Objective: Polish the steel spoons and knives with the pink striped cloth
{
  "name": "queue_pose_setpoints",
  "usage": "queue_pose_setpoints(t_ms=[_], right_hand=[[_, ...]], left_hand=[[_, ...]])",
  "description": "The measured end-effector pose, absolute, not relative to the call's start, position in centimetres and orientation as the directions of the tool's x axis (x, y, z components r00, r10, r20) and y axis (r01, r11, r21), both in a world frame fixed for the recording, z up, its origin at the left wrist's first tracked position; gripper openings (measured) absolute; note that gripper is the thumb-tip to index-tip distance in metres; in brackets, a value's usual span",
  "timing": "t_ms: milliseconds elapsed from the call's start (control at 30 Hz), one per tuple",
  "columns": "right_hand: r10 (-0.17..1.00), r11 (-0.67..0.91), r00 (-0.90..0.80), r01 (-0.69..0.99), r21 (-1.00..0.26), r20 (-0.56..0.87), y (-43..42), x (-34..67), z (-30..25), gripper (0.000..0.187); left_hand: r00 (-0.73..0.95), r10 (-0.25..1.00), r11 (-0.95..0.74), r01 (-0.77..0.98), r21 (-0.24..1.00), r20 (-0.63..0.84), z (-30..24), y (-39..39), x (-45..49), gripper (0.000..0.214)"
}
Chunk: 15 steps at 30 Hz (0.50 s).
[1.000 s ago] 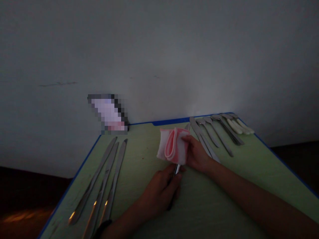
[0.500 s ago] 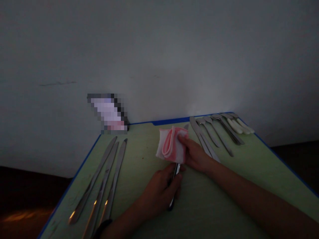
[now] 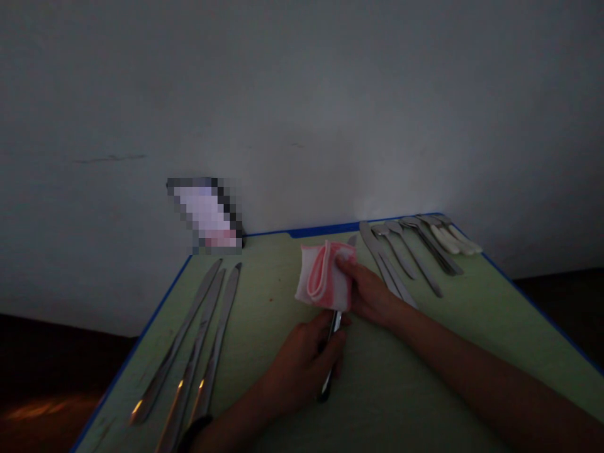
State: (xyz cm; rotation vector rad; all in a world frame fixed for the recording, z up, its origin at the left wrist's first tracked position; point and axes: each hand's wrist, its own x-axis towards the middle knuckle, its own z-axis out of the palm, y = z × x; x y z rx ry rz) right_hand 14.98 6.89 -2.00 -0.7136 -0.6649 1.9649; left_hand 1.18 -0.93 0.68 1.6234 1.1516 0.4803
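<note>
Head cam: left hand closed round the handle of a knife, mid-table. Right hand pinching a folded pink-white cloth over its blade (tip pokes out the far side; can't tell if the cloth wraps fully round). Three knives on the green table, left. Far right, near the wall: more knives, spoons, white-handled cutlery.

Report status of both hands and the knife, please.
Left hand: gripping table knife by handle. Right hand: holding folded pink-and-white cloth over blade, tip showing. No obstruction seen; three more table knives lie left.
</note>
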Motion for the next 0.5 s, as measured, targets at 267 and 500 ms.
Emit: queue_pose_setpoints(t_ms=[267, 500], right_hand=[[0.878, -0.433, -0.443, -0.572, -0.697, -0.182, 6.89, 15.03, -2.12, 0.027], [0.886, -0.426, -0.429, -0.597, -0.679, -0.178, 6.86, 14.98, -1.89, 0.026]], left_hand=[[0.457, 0.860, 0.001, 0.446, 0.895, -0.229, 0.58, -0.94, 1.25, 0.025], [0.461, 0.858, -0.011, 0.454, 0.891, -0.224, 0.66, -0.86, 1.20, 0.024]])
